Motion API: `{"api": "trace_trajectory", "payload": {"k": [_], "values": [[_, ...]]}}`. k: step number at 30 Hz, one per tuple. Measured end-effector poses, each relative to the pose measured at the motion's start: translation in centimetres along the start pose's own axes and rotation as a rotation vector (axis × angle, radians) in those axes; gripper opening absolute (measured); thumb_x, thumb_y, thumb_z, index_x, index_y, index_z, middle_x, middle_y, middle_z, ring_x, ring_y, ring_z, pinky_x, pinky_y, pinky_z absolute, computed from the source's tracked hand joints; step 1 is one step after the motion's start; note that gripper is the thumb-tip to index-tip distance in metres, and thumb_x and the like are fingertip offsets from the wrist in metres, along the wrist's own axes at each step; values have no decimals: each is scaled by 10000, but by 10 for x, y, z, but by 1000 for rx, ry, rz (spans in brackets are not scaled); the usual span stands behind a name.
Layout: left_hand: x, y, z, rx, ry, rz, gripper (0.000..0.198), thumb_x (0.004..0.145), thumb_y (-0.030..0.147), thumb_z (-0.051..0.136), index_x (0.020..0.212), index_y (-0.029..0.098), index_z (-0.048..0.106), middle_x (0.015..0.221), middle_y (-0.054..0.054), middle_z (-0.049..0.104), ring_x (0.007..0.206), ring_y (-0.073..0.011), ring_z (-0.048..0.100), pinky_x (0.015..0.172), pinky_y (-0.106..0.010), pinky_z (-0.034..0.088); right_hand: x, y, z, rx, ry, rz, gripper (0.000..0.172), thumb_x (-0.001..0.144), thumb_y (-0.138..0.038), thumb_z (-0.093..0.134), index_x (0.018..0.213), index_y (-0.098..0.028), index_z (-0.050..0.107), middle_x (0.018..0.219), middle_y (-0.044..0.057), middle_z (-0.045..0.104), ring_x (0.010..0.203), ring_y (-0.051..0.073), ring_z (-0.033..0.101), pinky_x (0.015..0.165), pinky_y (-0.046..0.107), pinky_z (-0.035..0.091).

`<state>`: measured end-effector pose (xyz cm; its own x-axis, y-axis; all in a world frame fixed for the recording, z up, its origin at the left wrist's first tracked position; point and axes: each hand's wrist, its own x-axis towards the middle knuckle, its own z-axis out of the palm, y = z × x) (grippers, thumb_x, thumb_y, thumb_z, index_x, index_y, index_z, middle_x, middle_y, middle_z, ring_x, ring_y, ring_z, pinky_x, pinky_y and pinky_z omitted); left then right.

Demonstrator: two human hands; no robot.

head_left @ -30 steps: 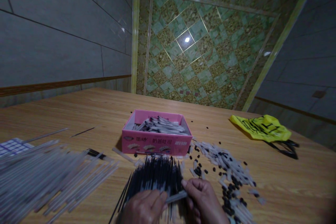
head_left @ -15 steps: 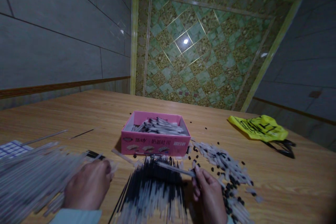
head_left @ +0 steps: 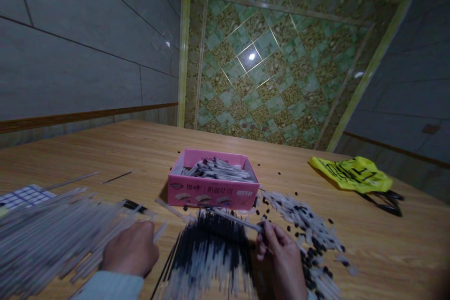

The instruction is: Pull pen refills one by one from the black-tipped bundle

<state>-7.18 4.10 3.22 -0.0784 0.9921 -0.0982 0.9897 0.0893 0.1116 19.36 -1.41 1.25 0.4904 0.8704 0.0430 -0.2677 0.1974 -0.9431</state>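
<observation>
My right hand (head_left: 283,258) pinches the end of a slim pen (head_left: 239,220) between thumb and fingers; the pen points left over a heap of ink refills (head_left: 211,248), black at the far end and clear nearer me. My left hand (head_left: 131,249) is closed, knuckles up, beside the right edge of a wide pile of clear pen barrels (head_left: 52,239). A short clear plastic piece (head_left: 161,231) sticks out past its fingers, which are mostly hidden. Beyond the refills stands an open pink box (head_left: 211,194) with many pens (head_left: 225,168) inside.
To the right lie scattered clear caps (head_left: 298,211) and small black plugs (head_left: 318,243). A yellow bag (head_left: 351,173) with black handles is at the far right. A blue-checked cloth or sheet (head_left: 26,197) and a thin dark refill (head_left: 116,177) lie on the left of the wooden table (head_left: 140,150).
My left hand has moved slightly right and nearer me, with the clear piece showing at its fingers. The right hand still pinches the pen. The whole view has shifted a little.
</observation>
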Motion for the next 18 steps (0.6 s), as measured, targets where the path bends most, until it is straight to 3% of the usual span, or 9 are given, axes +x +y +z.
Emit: {"api": "trace_trajectory", "payload": {"k": [5,8,13,15,18], "values": [[1,2,-2,6,10,-4,293,727,160,379,861,116,637,981,-219,669,937,-360,618,748,-445,432,22,-22,6,-84,-82,-74,295,736,-439,647,690,-153,598,530,-41,550,449,62,468,428,150,416],[1,2,-1,7,22,1,324,739,125,338,864,111,636,995,-224,663,937,-358,619,749,-447,430,51,-38,25,-149,-151,-182,293,764,-452,604,733,-162,581,546,-48,539,450,63,487,422,153,423],[1,2,0,-8,32,-15,347,784,164,299,819,121,642,963,-221,653,881,-359,635,693,-437,438,105,-51,58,-293,-215,-187,377,737,-502,585,840,-139,580,514,-29,549,413,104,525,395,207,442],[2,1,0,-19,95,0,373,809,197,278,803,128,645,962,-219,639,842,-349,644,672,-429,440,113,-51,60,-379,-234,-188,420,736,-448,599,988,-114,559,503,-22,562,396,126,535,370,221,428],[2,4,-2,-171,257,108,386,841,266,279,823,150,648,926,-184,651,846,-314,642,712,-401,440,102,-48,51,-526,-247,-227,444,754,-359,577,1116,-112,504,543,-13,585,383,121,510,352,210,387]]}}
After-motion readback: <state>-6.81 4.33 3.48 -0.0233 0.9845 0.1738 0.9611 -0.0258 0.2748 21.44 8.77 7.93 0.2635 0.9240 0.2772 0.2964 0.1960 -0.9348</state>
